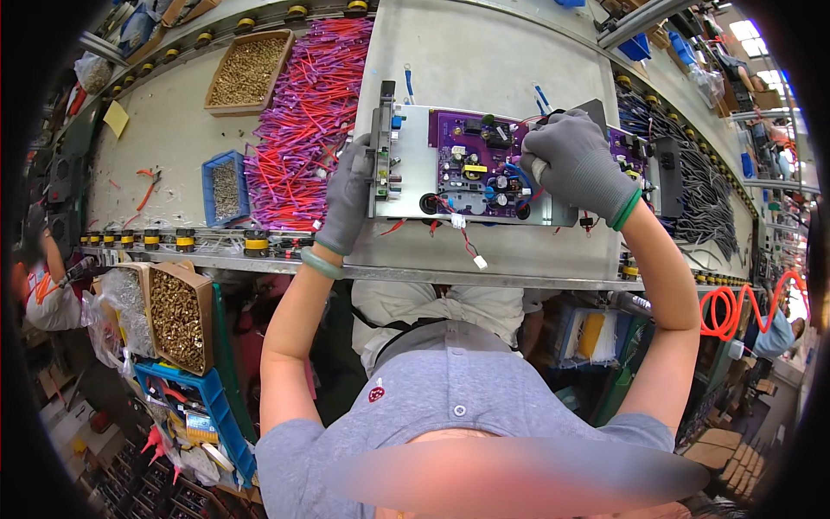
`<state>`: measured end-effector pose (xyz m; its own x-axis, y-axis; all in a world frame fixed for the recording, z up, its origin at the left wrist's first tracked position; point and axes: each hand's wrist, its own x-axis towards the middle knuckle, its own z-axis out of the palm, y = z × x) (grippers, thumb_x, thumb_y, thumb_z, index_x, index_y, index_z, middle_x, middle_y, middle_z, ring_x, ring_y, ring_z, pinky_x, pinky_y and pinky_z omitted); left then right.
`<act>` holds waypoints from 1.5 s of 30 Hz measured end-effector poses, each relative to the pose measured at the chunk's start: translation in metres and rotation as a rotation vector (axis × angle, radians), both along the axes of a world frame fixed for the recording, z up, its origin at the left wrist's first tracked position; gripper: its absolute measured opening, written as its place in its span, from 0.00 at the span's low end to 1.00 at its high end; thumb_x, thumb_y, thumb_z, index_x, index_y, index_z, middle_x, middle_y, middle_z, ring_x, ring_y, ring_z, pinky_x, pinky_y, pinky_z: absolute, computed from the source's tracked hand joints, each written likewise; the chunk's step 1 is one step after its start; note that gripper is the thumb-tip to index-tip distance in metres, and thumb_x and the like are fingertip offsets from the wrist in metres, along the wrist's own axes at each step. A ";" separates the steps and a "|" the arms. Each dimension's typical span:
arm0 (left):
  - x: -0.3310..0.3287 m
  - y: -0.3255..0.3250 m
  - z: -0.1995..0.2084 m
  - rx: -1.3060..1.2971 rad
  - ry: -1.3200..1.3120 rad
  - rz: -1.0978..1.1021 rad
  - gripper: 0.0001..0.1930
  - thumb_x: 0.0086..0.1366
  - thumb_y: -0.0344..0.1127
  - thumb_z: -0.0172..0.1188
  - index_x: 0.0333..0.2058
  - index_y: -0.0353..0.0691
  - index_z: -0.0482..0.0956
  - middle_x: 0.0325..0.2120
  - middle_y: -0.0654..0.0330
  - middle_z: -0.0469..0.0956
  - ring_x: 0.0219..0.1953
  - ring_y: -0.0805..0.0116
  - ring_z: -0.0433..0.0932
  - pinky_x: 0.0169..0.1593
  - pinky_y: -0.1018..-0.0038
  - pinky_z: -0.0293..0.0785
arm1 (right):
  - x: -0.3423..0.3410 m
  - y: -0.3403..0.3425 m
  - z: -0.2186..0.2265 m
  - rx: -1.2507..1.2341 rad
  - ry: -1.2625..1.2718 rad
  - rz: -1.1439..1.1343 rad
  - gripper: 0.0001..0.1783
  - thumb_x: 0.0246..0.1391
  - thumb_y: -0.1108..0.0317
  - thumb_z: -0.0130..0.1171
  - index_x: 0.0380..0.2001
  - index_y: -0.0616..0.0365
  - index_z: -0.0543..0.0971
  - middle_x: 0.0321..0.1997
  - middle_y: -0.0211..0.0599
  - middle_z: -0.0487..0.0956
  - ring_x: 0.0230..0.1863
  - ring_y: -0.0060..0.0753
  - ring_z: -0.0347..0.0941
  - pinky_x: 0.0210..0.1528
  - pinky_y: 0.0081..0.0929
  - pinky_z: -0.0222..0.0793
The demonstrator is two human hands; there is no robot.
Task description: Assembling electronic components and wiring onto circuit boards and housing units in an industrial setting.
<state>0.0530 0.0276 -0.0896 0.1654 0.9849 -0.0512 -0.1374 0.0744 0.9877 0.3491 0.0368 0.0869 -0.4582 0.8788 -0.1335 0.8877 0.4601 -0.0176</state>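
Observation:
A flat metal chassis (408,164) lies before me, with a dark end panel (385,147) upright at its left. A purple circuit board (471,143) with capacitors, a yellow transformer and blue wires is on it. My left hand (347,195), in a grey glove, grips the chassis at the end panel. My right hand (581,164), also gloved, is closed over the board's right part; its fingertips are curled in and what they hold is hidden. A lead with a white connector (480,261) hangs over the chassis's near edge.
Red and purple wires (303,121) lie piled at left, beside a box of brass parts (251,71) and a blue bin of small metal parts (226,186). Black cables (692,190) lie at right. Below the bench stands another box of brass parts (180,318). A coiled orange hose (726,313) hangs at right.

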 end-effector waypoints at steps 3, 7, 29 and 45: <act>-0.004 0.005 -0.012 0.091 0.197 0.017 0.33 0.75 0.57 0.43 0.62 0.31 0.65 0.49 0.52 0.74 0.47 0.68 0.79 0.50 0.71 0.77 | 0.001 0.002 -0.002 -0.007 0.044 0.015 0.07 0.47 0.66 0.62 0.20 0.54 0.80 0.22 0.40 0.77 0.32 0.47 0.75 0.42 0.42 0.68; -0.001 0.003 -0.021 -0.152 -0.109 0.009 0.36 0.74 0.60 0.41 0.63 0.30 0.64 0.52 0.49 0.70 0.50 0.62 0.77 0.56 0.67 0.74 | -0.002 0.003 -0.002 0.014 0.040 0.026 0.06 0.47 0.66 0.62 0.20 0.54 0.80 0.22 0.41 0.77 0.32 0.47 0.75 0.42 0.43 0.68; 0.081 -0.010 -0.048 -0.088 -0.325 0.008 0.30 0.72 0.57 0.49 0.62 0.40 0.66 0.44 0.62 0.76 0.40 0.76 0.79 0.41 0.75 0.80 | 0.067 -0.022 -0.026 0.306 0.335 0.112 0.07 0.49 0.66 0.67 0.28 0.56 0.81 0.24 0.38 0.78 0.30 0.45 0.74 0.37 0.40 0.70; 0.139 -0.002 0.148 1.197 0.943 -0.638 0.13 0.56 0.32 0.63 0.42 0.48 0.83 0.39 0.59 0.82 0.40 0.58 0.80 0.47 0.62 0.75 | 0.095 -0.090 -0.024 0.484 0.146 0.091 0.20 0.45 0.72 0.65 0.45 0.49 0.83 0.33 0.32 0.81 0.38 0.39 0.77 0.50 0.39 0.71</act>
